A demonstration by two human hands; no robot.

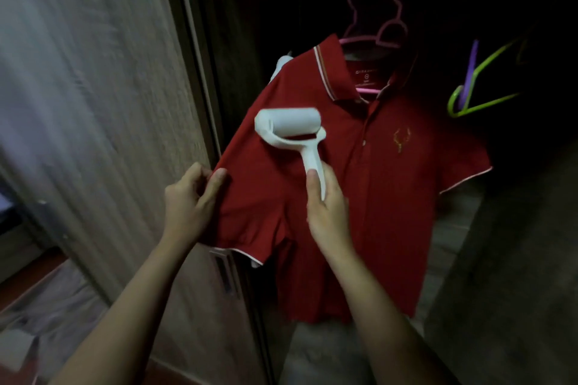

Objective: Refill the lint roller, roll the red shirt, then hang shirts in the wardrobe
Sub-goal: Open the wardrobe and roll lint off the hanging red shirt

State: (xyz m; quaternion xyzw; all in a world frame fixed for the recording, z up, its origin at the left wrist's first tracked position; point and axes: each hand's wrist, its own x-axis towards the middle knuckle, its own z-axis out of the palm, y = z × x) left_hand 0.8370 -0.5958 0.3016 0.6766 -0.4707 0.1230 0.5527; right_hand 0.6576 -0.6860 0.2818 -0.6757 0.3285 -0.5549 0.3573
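Your left hand (190, 197) is pinching the sleeve edge of the red shirt (353, 184), pulling it out toward the wardrobe door (103, 109). Your right hand (327, 212) is wrapped around the handle of the white lint roller (289, 130), with the roll pressed on the shirt's chest, beside the button placket. The shirt hangs on a pink hanger (367, 90) inside the wardrobe (pretty dark in there), with a green hanger (481, 103) off to the right.
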